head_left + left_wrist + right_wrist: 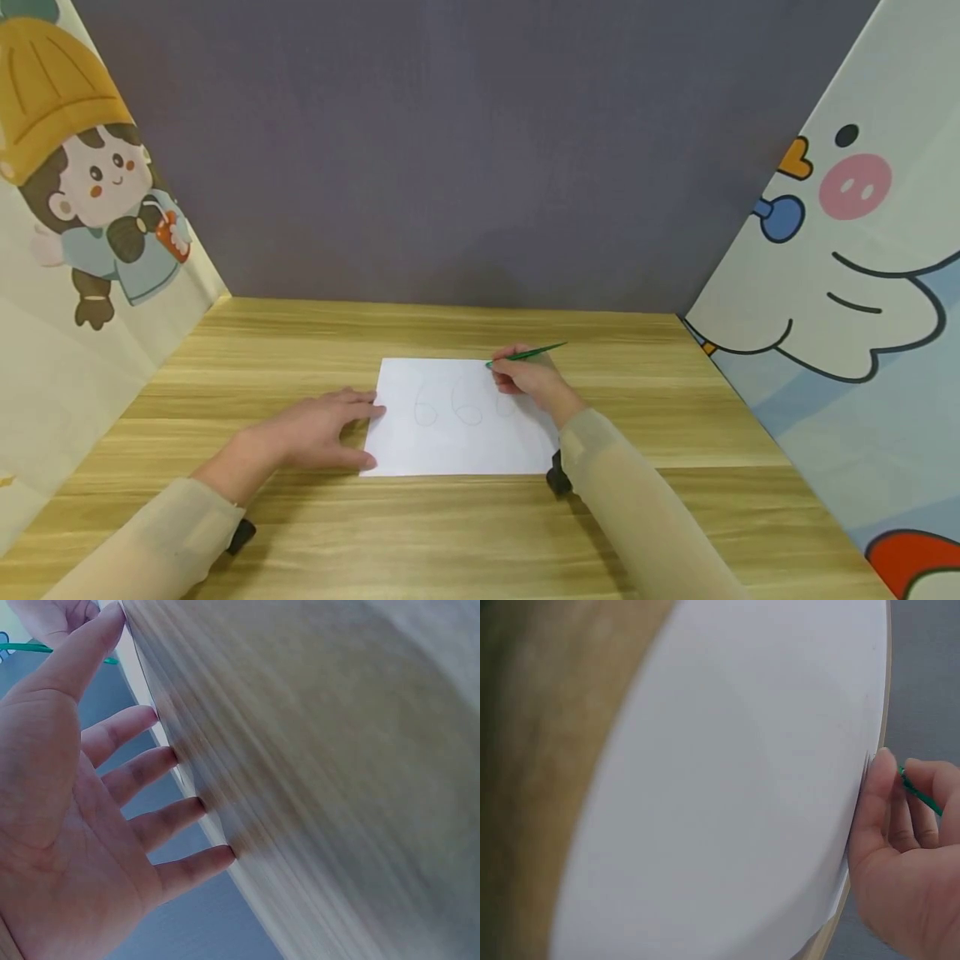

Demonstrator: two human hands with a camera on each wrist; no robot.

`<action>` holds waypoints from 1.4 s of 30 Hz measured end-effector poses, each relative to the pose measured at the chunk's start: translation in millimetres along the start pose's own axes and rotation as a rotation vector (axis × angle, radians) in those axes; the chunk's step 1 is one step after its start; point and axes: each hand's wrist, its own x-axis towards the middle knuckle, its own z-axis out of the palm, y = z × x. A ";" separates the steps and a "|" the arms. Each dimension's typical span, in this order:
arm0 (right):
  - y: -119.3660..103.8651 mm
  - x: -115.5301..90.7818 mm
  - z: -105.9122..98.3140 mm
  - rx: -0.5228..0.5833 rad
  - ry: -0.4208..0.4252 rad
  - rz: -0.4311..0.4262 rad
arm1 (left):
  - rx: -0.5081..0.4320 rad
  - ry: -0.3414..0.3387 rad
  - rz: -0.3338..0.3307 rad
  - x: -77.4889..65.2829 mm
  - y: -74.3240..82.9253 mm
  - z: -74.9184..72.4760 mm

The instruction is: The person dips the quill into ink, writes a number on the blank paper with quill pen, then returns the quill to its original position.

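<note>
Sheet of white paper: on the counter between the two hands, its left edge under the left fingertips and its right side partly beneath the right hand; the paper lies flat in the head view.
Left hand: spread, palm down, the fingertips along the near side of the sheet's edge and the thumb at its lower corner; it seems to be steadying the paper.
Right hand: pinching the green pen between thumb and fingers, at the sheet's top edge.
Pen tip: just left of the right fingers, close to the top edge; whether it touches the paper, I cannot tell.
Figures: a first 6 nearest the left hand, a second 6 between the hands, and a third figure with its rounded lower part showing beside the right hand, the rest covered.
Step in hand: most likely writing a row of 6s, now at the third.
Next move: probably calls for light pressure from the left hand and a controlled pen stroke for the third figure, or a lift clear if it is complete.
Risk: the sheet could skew if the left fingertips slip off its edge.
</note>
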 end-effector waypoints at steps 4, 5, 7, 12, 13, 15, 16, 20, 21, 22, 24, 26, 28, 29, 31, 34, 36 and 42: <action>-1.0 -1.1 -0.8 -0.019 -0.005 0.007 | -0.002 0.002 0.001 0.6 0.3 -0.1; -1.5 -1.5 -1.1 -0.024 -0.007 0.009 | -0.001 0.002 0.002 0.7 0.3 -0.1; -2.0 -2.2 -1.7 -0.034 -0.008 0.012 | 0.000 0.004 0.002 0.7 0.4 0.2; -2.1 -2.5 -3.1 -0.050 -0.007 0.018 | 0.003 0.008 0.003 0.7 0.5 0.7; -1.9 -2.3 -3.4 -0.055 -0.009 0.018 | 0.003 0.008 0.004 0.7 0.6 0.7; -2.1 -2.3 -3.6 -0.062 -0.017 0.014 | 0.004 0.010 0.007 0.6 0.9 0.6; -2.2 -2.6 -3.5 -0.063 -0.024 0.013 | 0.005 0.011 0.008 0.6 1.1 0.5; -3.4 -4.1 -2.7 -0.084 -0.064 0.005 | 0.006 0.011 0.006 0.3 1.6 0.2; -3.7 -4.9 -2.5 -0.094 -0.073 0.002 | 0.008 0.011 0.006 0.2 1.7 0.1; -3.7 -5.3 -2.1 -0.104 -0.081 0.001 | 0.007 0.011 0.005 0.2 1.7 0.1; -4.3 -6.2 -1.2 -0.119 -0.098 -0.002 | 0.006 0.011 0.004 0.0 1.9 -0.1; -4.7 -7.1 -0.1 -0.133 -0.112 -0.006 | 0.004 0.010 0.004 -0.1 2.0 -0.2; -4.8 -8.1 0.8 -0.135 -0.125 -0.004 | 0.004 0.010 0.004 -0.2 1.9 -0.3; -4.7 -8.4 1.2 -0.134 -0.132 -0.003 | 0.006 0.010 0.005 -0.2 1.8 -0.2; -4.1 -9.3 1.9 -0.133 -0.144 0.003 | 0.009 0.009 0.006 -0.2 1.5 0.0; -2.9 -11.2 2.4 -0.138 -0.159 0.009 | 0.013 0.011 0.007 0.1 0.8 0.4; -2.1 -13.2 2.3 -0.145 -0.170 0.016 | 0.013 0.013 0.008 0.0 0.3 0.7; -2.1 -23.5 1.0 -0.161 -0.203 0.024 | 0.010 0.021 0.010 -1.2 0.5 0.8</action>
